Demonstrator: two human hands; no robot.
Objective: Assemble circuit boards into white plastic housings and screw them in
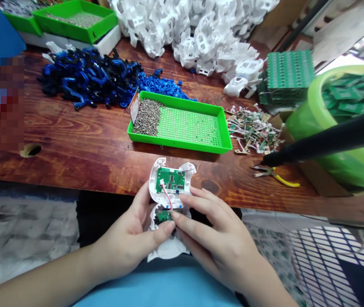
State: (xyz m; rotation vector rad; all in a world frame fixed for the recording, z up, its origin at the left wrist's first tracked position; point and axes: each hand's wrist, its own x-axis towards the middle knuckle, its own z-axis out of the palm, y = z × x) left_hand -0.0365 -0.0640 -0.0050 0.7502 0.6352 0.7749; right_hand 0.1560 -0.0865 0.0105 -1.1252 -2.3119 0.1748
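A white plastic shell with a green circuit board seated in it is held over my lap, just past the table's front edge. A red wire runs from that board down to a smaller green board. My left hand grips the shell from the left, thumb laid over its lower part. My right hand closes in from the right, its fingertips pressing on the small board and the shell's lower edge.
A green perforated tray with a heap of screws lies just beyond. Blue and black plastic parts, white shells, stacked green boards, wired small boards, yellow-handled cutters, a green tub and a black hanging tool crowd the table.
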